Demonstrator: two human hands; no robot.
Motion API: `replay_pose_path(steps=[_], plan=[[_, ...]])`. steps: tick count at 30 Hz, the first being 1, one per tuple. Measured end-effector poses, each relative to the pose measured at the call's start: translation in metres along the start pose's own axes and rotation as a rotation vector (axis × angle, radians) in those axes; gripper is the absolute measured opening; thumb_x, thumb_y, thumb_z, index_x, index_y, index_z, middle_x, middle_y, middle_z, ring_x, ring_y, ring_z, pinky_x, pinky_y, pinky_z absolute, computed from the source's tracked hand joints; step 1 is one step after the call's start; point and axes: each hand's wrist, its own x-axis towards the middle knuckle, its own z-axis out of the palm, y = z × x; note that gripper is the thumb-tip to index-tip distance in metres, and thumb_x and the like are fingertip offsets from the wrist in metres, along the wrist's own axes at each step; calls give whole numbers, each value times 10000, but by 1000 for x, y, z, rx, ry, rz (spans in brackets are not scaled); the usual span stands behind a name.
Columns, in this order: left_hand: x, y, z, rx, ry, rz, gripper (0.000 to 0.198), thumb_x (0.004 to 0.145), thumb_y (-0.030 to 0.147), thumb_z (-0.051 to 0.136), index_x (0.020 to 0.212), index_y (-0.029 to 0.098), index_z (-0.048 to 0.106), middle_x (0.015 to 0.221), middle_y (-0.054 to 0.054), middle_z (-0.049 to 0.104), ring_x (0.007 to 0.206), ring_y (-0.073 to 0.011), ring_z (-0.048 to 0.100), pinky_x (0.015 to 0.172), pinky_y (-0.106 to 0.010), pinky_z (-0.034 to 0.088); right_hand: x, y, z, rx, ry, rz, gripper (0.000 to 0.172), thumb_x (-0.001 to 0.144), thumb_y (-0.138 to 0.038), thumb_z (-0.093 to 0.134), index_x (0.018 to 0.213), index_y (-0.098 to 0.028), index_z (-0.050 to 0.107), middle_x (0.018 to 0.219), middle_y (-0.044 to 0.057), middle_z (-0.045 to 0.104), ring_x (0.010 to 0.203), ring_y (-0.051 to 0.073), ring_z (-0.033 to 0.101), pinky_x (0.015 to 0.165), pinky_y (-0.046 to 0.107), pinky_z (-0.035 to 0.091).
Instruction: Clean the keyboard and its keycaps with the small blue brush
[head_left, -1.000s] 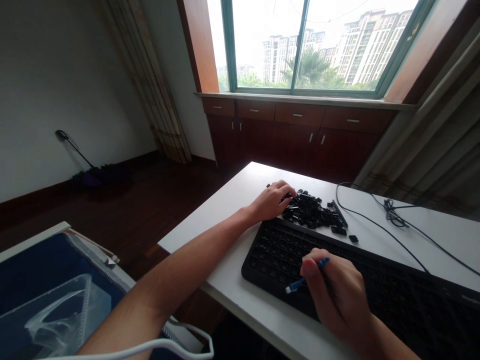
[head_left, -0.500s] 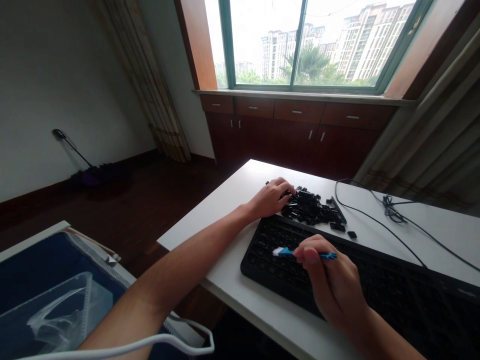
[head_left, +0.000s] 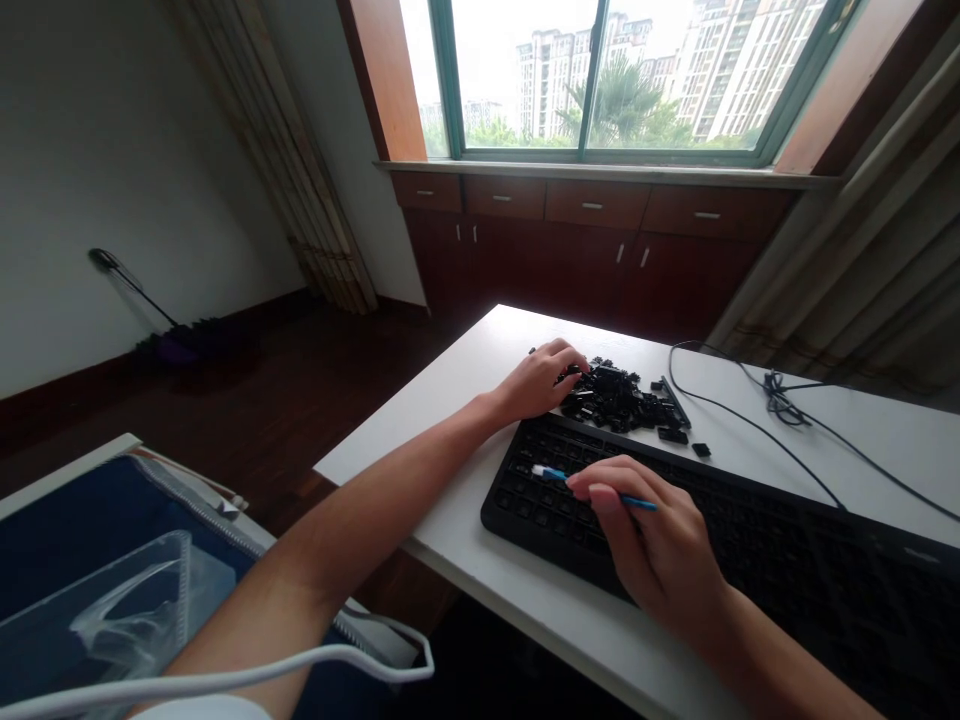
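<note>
A black keyboard (head_left: 517, 520) with its keycaps off lies across the white table. My right hand (head_left: 667, 540) is closed around a slim blue brush (head_left: 556, 474), held in a pinch over the keyboard's left part. The brush's white bristle end points left, above the bare key sockets; whether it touches them I cannot tell. At the far side, a heap of loose black keycaps (head_left: 619, 395) sits just behind the keyboard. My left hand (head_left: 544, 375) rests at the heap's left end, thumb and forefinger apart, fingertips reaching among the keycaps.
A black cable (head_left: 787, 405) loops over the table's right side. At lower left stand a dark blue fabric item with a clear plastic bag (head_left: 142, 600) and a white curved tube (head_left: 322, 655). Cabinets (head_left: 517, 250) line the window wall; a mop (head_left: 180, 340) lies by the left wall.
The brush in my right hand has moved slightly left and away from me over the keyboard, and turned a little. My left hand stays by the keycaps. The camera view has tilted slightly downward.
</note>
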Motion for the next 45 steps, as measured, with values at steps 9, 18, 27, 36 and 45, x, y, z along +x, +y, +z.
replay_pose_path(steps=[9, 18, 27, 36, 45], plan=[[0, -1, 1, 11, -12, -3, 187, 937, 153, 540, 1082, 191, 652, 1147, -78, 591, 970, -170, 618, 909, -336, 537, 4, 3, 2, 34, -86, 126, 154, 989, -141, 540, 1060, -199, 664, 928, 16, 716, 796, 108, 665, 739, 223, 520], [-1, -1, 2, 7, -16, 1, 180, 938, 154, 541, 1075, 182, 653, 1134, -78, 585, 954, -165, 611, 901, -327, 537, -3, 3, -1, 263, -60, 292, 237, 1030, -195, 468, 922, -209, 679, 690, -38, 624, 552, 66, 560, 526, 187, 455], [-1, -2, 2, 5, -6, 1, 181, 936, 151, 541, 1074, 192, 652, 1129, -73, 584, 946, -162, 611, 895, -329, 539, 3, 2, 1, 2, -36, 116, 249, 976, -115, 547, 1164, -215, 676, 1078, 42, 709, 941, 122, 670, 834, 237, 525], [-1, -2, 2, 15, -16, -2, 177, 934, 157, 539, 1067, 189, 650, 1135, -78, 585, 943, -166, 611, 902, -343, 543, 0, 2, -1, 180, -131, 249, 181, 1006, -182, 514, 943, -186, 683, 732, -13, 664, 600, 76, 609, 565, 187, 481], [-2, -1, 1, 8, -28, -9, 193, 936, 153, 530, 1081, 192, 651, 1144, -80, 582, 966, -175, 609, 909, -349, 543, 1, 1, 1, 9, -108, 72, 335, 952, -85, 541, 1259, -216, 575, 1089, 54, 700, 904, 135, 684, 794, 246, 542]])
